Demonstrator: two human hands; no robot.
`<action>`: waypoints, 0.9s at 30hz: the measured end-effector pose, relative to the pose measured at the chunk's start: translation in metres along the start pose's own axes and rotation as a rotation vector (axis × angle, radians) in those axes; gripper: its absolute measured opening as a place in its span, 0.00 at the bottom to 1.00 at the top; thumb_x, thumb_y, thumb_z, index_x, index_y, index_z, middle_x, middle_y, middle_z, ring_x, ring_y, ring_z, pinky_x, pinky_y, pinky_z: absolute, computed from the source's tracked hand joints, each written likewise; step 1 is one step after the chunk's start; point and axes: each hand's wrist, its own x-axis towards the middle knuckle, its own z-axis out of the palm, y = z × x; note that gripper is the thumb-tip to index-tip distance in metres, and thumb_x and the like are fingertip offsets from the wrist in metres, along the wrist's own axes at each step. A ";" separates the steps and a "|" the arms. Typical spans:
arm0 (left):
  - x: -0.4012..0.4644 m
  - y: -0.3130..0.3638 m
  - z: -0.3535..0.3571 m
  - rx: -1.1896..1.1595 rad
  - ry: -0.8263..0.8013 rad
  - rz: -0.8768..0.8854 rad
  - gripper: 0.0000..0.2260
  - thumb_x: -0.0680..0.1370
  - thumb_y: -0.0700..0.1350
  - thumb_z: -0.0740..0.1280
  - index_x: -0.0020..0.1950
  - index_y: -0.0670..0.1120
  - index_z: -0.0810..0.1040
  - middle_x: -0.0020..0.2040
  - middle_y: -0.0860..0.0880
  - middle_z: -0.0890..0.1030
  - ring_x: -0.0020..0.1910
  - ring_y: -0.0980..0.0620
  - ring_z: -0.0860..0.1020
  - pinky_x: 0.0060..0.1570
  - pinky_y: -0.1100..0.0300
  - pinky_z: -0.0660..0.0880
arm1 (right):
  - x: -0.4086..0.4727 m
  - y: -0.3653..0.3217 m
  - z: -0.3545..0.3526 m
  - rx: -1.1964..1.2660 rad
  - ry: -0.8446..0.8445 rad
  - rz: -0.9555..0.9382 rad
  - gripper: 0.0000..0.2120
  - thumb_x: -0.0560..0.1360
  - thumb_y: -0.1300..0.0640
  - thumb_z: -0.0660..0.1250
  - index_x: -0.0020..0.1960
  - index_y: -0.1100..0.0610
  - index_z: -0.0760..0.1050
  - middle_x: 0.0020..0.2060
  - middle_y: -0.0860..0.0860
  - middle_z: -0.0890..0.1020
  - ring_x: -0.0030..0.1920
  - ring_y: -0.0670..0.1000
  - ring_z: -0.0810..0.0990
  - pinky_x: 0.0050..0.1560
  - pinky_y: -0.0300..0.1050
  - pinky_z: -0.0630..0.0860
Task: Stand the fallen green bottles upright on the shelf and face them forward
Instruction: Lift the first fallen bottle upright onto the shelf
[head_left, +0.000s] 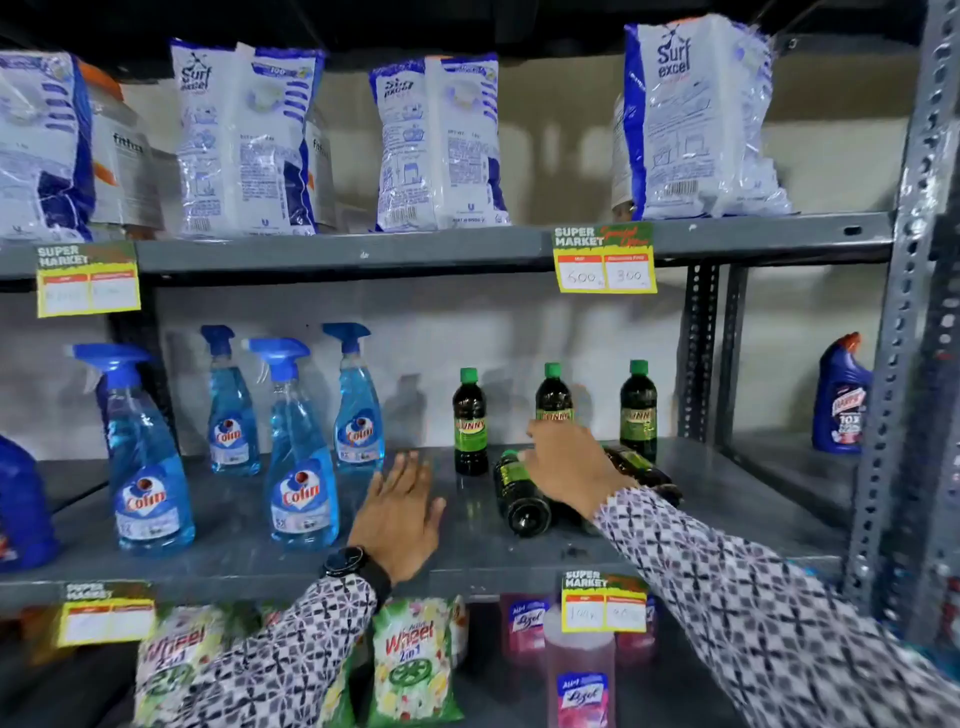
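Three dark green-capped bottles stand upright at the back of the middle shelf: a left one, a middle one and a right one. A fallen bottle lies on its side with its base toward me. Another fallen bottle lies behind my right wrist, partly hidden. My right hand reaches over the fallen bottle, its fingers around the neck end. My left hand hovers flat over the shelf to the left, fingers spread and holding nothing.
Several blue Colin spray bottles stand left of my left hand. Detergent bags line the top shelf. A blue cleaner bottle stands at the far right behind the metal upright. Wheel packets and pink bottles fill the lower shelf.
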 end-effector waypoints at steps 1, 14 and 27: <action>-0.001 -0.003 0.008 -0.027 -0.079 -0.042 0.39 0.76 0.61 0.36 0.82 0.43 0.53 0.84 0.43 0.53 0.83 0.44 0.50 0.81 0.44 0.48 | 0.008 0.001 0.006 0.012 -0.095 0.068 0.12 0.83 0.56 0.65 0.62 0.62 0.77 0.52 0.58 0.81 0.52 0.60 0.82 0.55 0.53 0.82; 0.008 -0.012 0.033 -0.106 -0.278 -0.099 0.27 0.85 0.55 0.47 0.80 0.42 0.61 0.82 0.42 0.60 0.82 0.44 0.55 0.80 0.41 0.48 | 0.042 -0.006 0.045 0.364 -0.335 0.344 0.23 0.72 0.47 0.79 0.56 0.58 0.72 0.49 0.54 0.79 0.51 0.56 0.81 0.41 0.52 0.83; 0.008 -0.017 0.039 -0.100 -0.248 -0.083 0.27 0.84 0.55 0.47 0.79 0.43 0.63 0.81 0.43 0.63 0.81 0.45 0.59 0.79 0.43 0.54 | 0.035 -0.007 0.038 0.966 -0.317 0.520 0.19 0.73 0.51 0.78 0.58 0.59 0.77 0.47 0.59 0.86 0.42 0.57 0.87 0.32 0.51 0.84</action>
